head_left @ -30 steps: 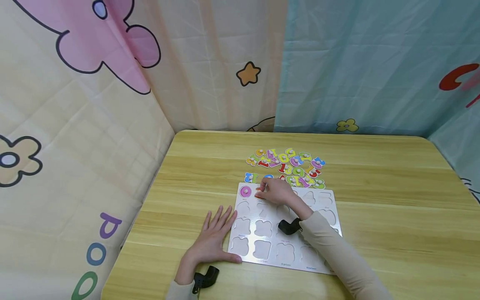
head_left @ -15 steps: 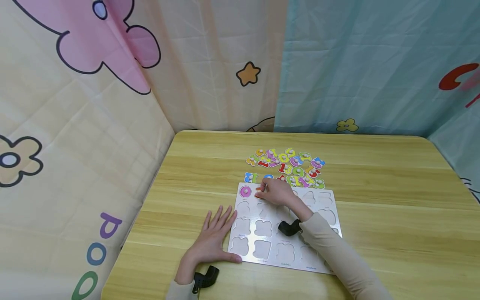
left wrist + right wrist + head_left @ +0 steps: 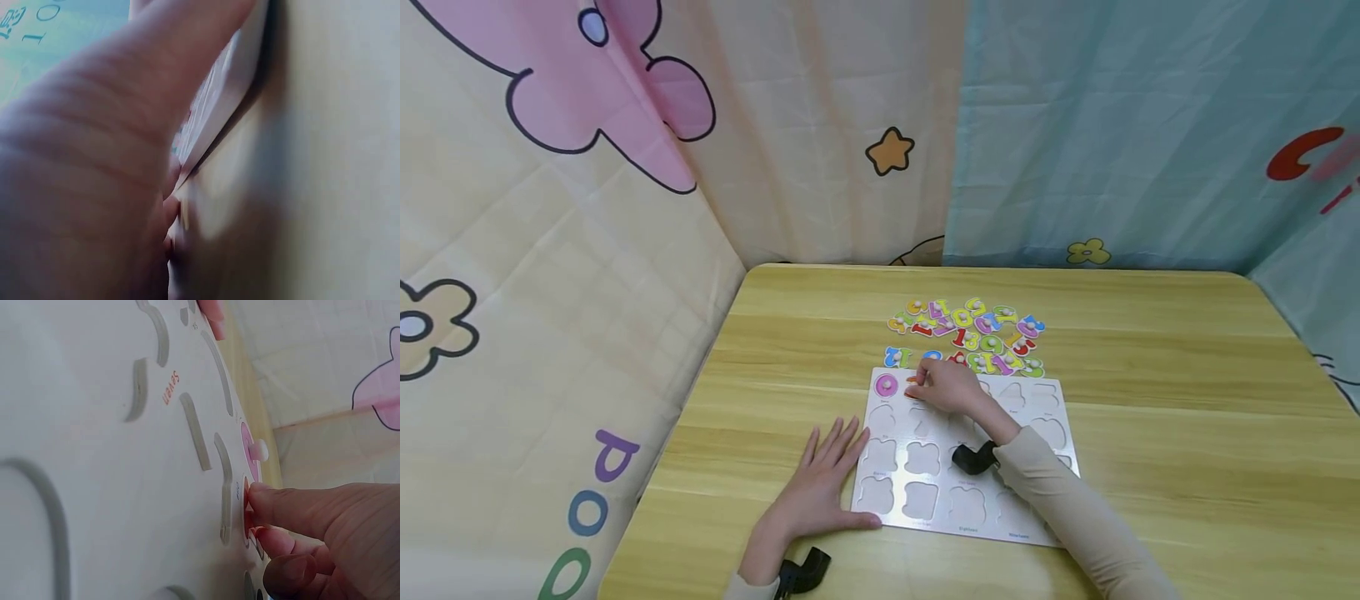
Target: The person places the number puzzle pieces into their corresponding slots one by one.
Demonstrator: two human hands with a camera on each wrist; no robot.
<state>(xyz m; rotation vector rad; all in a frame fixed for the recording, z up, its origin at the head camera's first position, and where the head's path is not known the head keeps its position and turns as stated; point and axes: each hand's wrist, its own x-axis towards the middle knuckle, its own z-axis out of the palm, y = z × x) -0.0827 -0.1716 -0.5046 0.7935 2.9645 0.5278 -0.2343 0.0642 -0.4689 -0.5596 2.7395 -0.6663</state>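
firstly, one right hand, bare, reaching over the upper left of a white board; its thumb and a finger pinch a red-orange piece, the other fingers bent below. said piece: second place of the top row, just beside the printed word "one"; mostly covered by the hand, so whether it sits fully down cannot be told.

item, one round pink piece with a pale knob, in the top left corner place, next along from the red-orange piece.

item, one left hand, palm down, fingers straight and spread, fingertips at the board's left edge, thumb along its lower left corner.

item, the board itself: flat, shiny, cut with rows of shaped recesses, small words printed beneath, "seven" legible in the right wrist view.

item, a cluster of number pieces, many colours, knobbed, some overlapping, just beyond the board's far edge.

item, one wood-grain table under all.

item, two black wrist devices, one per wrist, by beige sleeves.

item, backdrop: cream cloth with an orange star, blue-green cloth adjoining.
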